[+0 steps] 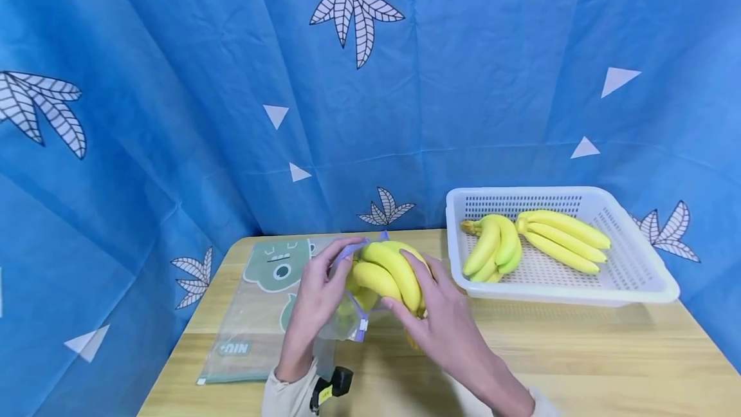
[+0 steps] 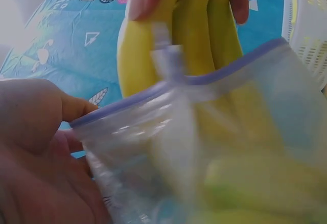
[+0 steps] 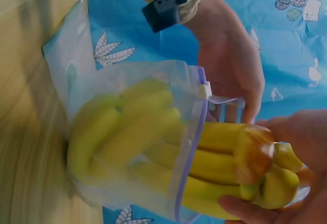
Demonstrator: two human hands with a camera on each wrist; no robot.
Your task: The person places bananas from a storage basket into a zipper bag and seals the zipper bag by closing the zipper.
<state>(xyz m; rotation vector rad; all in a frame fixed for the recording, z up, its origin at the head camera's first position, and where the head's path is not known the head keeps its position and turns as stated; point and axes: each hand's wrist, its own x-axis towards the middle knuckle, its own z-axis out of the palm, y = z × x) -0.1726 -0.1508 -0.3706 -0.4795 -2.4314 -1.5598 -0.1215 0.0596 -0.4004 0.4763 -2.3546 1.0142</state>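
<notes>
My right hand [image 1: 437, 314] grips a bunch of yellow bananas [image 1: 399, 269] by its stem end. The bunch's lower part reaches through the mouth of a clear zip bag [image 3: 186, 168] with a purple seal edge and a white slider. My left hand [image 1: 318, 288] pinches the bag's rim at one side, and the mouth is spread around the bunch. Other bananas [image 3: 94, 132] lie in the bottom of the bag, seen through the plastic in the right wrist view. In the left wrist view the right hand's fingertips [image 2: 145, 1] show at the bunch's top.
A white perforated basket [image 1: 556, 295] stands at the back right of the wooden table [image 1: 579, 352], holding two banana bunches [image 1: 564, 240]. On the left lies a flat clear bag [image 1: 255, 320] with green cartoon prints. A blue patterned cloth [image 1: 492, 82] hangs behind.
</notes>
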